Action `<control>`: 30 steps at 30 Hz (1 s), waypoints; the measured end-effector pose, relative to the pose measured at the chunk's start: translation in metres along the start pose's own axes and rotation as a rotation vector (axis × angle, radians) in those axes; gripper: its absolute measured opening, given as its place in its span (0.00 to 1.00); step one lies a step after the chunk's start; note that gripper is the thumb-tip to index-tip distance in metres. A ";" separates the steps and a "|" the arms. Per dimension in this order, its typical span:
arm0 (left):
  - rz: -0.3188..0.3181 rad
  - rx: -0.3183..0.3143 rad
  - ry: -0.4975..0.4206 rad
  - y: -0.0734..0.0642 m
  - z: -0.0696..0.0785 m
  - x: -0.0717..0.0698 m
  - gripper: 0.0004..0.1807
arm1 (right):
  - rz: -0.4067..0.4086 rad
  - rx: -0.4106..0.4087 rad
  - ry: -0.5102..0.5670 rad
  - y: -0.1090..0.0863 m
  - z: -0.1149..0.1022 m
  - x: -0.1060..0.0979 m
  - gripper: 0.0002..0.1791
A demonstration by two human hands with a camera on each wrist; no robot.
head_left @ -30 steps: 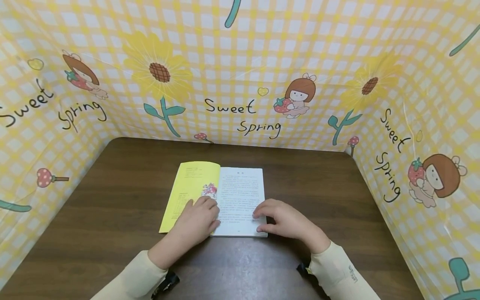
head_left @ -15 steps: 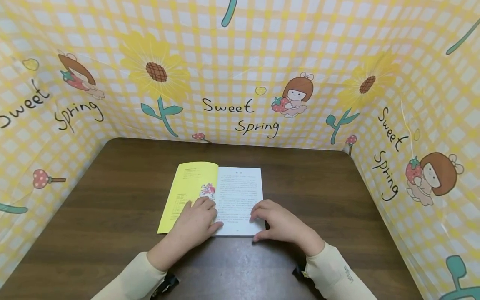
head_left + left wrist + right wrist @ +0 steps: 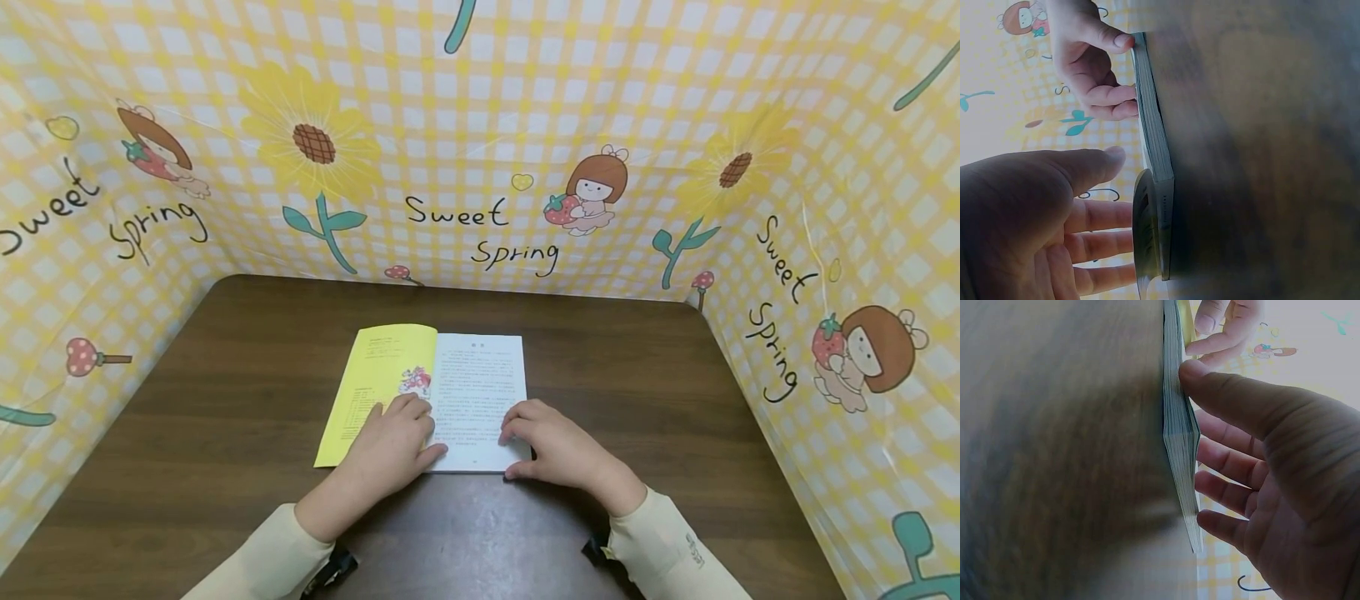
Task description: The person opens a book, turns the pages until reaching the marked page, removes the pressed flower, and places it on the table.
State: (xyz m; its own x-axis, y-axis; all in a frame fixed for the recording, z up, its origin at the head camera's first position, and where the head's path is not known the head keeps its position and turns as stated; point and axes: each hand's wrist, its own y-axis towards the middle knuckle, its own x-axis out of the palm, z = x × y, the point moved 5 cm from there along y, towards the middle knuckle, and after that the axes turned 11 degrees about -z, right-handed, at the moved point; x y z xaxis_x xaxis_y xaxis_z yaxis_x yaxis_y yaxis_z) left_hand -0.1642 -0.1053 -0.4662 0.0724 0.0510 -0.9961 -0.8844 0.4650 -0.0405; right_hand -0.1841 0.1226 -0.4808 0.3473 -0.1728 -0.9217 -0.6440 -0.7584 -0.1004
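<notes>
A book lies open on the table, with a yellow left page and a white printed right page. My left hand rests on the lower yellow page near the fold, its thumb reaching over the white page. In the left wrist view its fingers lie against the raised yellow leaf. At the lower right corner of the book, my right hand touches the white page with lightly bent fingers. In the right wrist view its thumb meets the bottom edge of the thick page block; no leaf is visibly pinched.
The dark brown wooden table surrounds the book. Yellow checked cloth walls with printed flowers and figures enclose it at the back and both sides. Cream sleeves and black wrist straps are near the front edge of the view.
My right hand has shifted slightly left and its thumb has moved down to the book's bottom edge. The left thumb has spread outward over the white page. The book lies as before.
</notes>
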 end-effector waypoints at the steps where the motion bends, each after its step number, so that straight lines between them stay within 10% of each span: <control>1: 0.001 0.001 -0.001 0.000 0.000 0.000 0.18 | -0.001 0.003 0.000 0.000 0.000 0.000 0.21; 30: -0.038 -0.014 -0.004 0.000 0.000 0.002 0.22 | -0.015 -0.005 -0.010 0.000 0.000 0.000 0.22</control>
State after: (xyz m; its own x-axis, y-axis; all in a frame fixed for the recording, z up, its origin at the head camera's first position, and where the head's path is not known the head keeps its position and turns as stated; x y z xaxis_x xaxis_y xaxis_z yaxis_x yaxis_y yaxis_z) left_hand -0.1644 -0.1049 -0.4677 0.1074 0.0369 -0.9935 -0.8872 0.4545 -0.0790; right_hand -0.1842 0.1227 -0.4812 0.3495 -0.1551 -0.9240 -0.6351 -0.7643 -0.1119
